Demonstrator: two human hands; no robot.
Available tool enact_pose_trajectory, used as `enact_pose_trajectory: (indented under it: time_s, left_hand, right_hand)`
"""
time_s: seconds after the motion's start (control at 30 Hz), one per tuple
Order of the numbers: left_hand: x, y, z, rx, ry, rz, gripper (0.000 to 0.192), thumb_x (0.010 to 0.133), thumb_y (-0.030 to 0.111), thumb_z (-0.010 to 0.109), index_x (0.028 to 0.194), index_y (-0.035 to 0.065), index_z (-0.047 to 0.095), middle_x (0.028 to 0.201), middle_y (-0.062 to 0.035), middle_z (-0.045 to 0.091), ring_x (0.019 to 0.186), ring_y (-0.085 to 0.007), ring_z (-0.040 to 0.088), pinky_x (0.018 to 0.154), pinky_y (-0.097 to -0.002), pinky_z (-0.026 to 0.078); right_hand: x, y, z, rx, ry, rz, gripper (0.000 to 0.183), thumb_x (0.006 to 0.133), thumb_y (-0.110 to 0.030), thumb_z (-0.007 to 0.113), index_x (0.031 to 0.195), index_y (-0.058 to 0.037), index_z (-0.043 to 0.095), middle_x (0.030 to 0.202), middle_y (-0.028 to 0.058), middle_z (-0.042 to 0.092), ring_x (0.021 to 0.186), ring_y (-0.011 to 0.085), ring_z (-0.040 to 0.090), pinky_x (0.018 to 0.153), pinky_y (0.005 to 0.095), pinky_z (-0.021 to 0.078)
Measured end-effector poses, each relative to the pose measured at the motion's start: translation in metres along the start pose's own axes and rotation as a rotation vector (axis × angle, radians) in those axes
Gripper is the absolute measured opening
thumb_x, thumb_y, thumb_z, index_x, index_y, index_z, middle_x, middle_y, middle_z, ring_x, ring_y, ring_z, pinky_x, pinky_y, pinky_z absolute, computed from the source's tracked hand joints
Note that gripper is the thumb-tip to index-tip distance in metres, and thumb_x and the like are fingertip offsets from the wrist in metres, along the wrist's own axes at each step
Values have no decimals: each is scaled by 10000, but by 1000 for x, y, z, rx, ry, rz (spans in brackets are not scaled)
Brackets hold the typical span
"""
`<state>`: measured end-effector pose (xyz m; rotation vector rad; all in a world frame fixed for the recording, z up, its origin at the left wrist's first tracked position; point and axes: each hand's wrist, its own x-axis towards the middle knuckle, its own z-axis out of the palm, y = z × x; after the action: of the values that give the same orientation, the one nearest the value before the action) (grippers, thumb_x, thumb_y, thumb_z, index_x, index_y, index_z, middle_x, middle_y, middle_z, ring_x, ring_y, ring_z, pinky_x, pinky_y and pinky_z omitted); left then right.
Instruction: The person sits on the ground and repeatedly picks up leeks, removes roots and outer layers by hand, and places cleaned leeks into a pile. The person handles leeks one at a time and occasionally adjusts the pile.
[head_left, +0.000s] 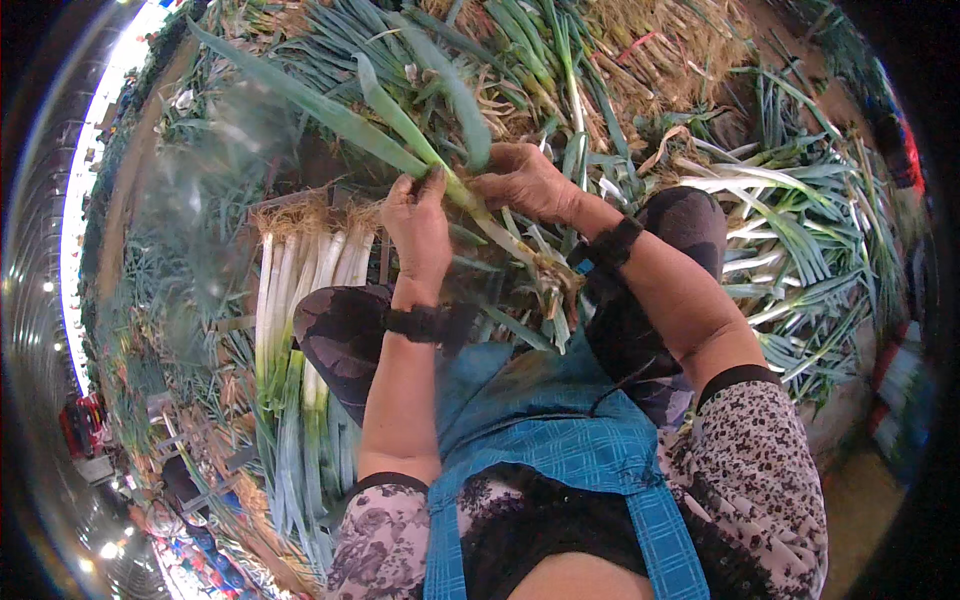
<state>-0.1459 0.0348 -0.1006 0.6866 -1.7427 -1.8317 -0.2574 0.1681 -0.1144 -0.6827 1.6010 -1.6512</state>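
Note:
Between my knees I hold up a green onion stalk (480, 214), tilted, its green leaves toward the upper left and its root end low on the right. My left hand (420, 221) pinches the stalk where the leaves part. Just to the right, my right hand (521, 180) has its fingers closed on a drooping outer leaf (457, 97) at the stalk. Beside my left knee stands a row of cleaned green onions (307, 300), white shanks and roots pointing away from me. Loose leaves lie beneath the stalk.
On the right lies a pile of loose green onions (780, 247). Unpeeled green onions with brown roots (637, 60) are heaped ahead, some tied with red string. Leaf scraps (202, 240) cover the ground at left. A blue apron (540, 435) covers my lap.

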Motion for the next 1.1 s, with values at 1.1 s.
enact_pose_trajectory:
  time_s: [1.1]
  left_hand:
    - [-42, 7, 15, 567, -166, 134, 207, 842, 153, 659, 878, -49, 687, 671, -104, 652, 640, -77, 527, 616, -297, 463]
  right_hand:
    - [-13, -28, 14, -373, 221, -175, 283, 810, -213, 765, 955, 27, 726, 722, 59, 684, 632, 59, 556, 599, 278, 502]
